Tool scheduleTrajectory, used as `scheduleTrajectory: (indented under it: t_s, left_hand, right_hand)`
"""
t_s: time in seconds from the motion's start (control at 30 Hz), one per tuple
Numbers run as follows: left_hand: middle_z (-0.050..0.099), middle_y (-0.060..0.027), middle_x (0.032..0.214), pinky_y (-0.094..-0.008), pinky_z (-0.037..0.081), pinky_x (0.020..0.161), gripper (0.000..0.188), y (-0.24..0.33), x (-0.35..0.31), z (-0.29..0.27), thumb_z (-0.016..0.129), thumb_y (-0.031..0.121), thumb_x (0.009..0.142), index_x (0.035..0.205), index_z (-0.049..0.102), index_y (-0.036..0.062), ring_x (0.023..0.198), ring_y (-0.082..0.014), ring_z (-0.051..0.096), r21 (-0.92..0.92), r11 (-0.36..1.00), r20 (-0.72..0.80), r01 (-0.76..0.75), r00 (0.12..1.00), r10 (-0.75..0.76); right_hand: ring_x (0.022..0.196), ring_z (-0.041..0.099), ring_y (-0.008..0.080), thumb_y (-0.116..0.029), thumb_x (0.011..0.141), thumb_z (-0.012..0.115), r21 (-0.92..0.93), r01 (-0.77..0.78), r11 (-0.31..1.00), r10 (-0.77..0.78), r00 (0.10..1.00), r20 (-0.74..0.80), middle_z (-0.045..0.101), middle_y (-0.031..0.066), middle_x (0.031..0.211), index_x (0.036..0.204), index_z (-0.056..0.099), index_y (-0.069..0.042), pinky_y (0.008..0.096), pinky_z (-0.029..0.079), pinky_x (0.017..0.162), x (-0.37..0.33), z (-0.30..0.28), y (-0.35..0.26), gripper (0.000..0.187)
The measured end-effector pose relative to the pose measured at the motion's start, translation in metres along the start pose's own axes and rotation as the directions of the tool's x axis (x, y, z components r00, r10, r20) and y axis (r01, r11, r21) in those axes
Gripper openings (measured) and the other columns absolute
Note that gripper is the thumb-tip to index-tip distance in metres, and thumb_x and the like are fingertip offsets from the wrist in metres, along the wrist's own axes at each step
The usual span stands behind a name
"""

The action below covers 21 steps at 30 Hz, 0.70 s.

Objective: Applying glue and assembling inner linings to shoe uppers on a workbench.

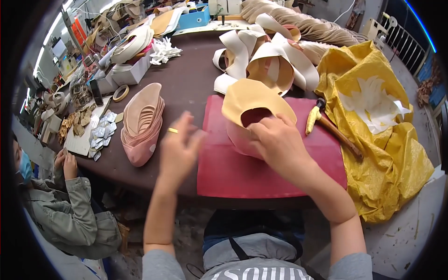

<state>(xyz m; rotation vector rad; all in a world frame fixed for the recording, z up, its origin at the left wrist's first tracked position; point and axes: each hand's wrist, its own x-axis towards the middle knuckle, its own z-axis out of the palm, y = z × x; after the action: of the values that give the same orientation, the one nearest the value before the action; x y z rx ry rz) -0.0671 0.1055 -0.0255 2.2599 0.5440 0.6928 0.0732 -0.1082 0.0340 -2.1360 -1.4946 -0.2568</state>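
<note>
On the red mat (247, 175) at the worktop's (189, 65) near edge, pale curled pieces (270, 63) crowd the mat's far edge, directly behind the tan-and-pink upper (254, 99). A hammer (343, 136) slants by the mat's right edge, handle toward the near right corner, beside a yellow sack (385, 175). Left of the mat lies a stack of pink uppers (142, 123); silvery packets (103, 132) lie nearer the worktop's left edge, where a co-worker (77, 214) sits.

The upper's tan part faces the far edge, its pink part the near edge; its long axis is unclear behind the right hand (277, 142), which pinches the opening's rim. The left hand (181, 142), blurred, hovers near the mat's left edge, fingers parted.
</note>
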Motion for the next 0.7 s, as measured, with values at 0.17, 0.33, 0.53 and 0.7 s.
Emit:
scheduleTrajectory:
  t_s: [0.17,0.33,0.53,0.7]
  left_hand:
    - [0.063,-0.0133,0.113,-0.0226,0.052,0.083,0.036,0.041,-0.052,0.042,0.064,0.001,0.089,0.123,0.053,-0.0052,0.096,-0.0169,0.064,-0.801,0.25,0.462,0.544,0.828,-0.319]
    - [0.071,-0.0108,0.092,-0.0224,0.053,0.073,0.017,0.06,-0.1,0.033,0.066,0.001,0.088,0.103,0.066,-0.0051,0.075,-0.0141,0.066,-0.672,0.525,0.458,0.522,0.85,-0.259]
    - [0.074,-0.0084,0.089,-0.0222,0.05,0.059,0.017,0.085,-0.099,-0.006,0.066,0.0,0.086,0.102,0.07,-0.0011,0.06,-0.0137,0.063,-0.434,0.9,0.567,0.032,0.786,0.246]
    - [0.074,-0.0098,0.086,-0.0211,0.048,0.056,0.02,0.096,-0.09,-0.023,0.071,-0.003,0.08,0.099,0.074,0.0014,0.063,-0.0124,0.065,-0.4,0.915,0.431,-0.052,0.871,0.238]
  right_hand:
    - [0.074,0.055,0.0193,-0.008,0.076,0.068,0.021,0.219,0.975,-0.219,0.975,0.018,0.064,0.0007,0.085,0.087,0.063,-0.008,0.0343,0.044,0.08,-0.028,-0.042,-0.01,0.012]
    - [0.071,0.055,0.0177,-0.006,0.076,0.069,-0.025,0.164,0.986,-0.16,0.981,0.112,0.063,0.0001,0.083,0.086,0.064,-0.01,0.0303,0.041,0.078,-0.057,-0.037,0.011,0.012]
    - [0.064,0.056,0.0144,0.001,0.071,0.073,0.425,-0.14,0.895,0.033,0.968,0.249,0.065,0.0025,0.078,0.09,0.068,-0.005,0.0262,0.043,0.066,-0.06,-0.051,0.055,0.02]
    - [0.062,0.056,0.0096,0.008,0.077,0.064,0.831,-0.468,0.302,0.271,0.877,0.396,0.067,0.005,0.078,0.086,0.068,0.003,0.0198,0.046,0.058,-0.062,-0.058,0.089,0.012]
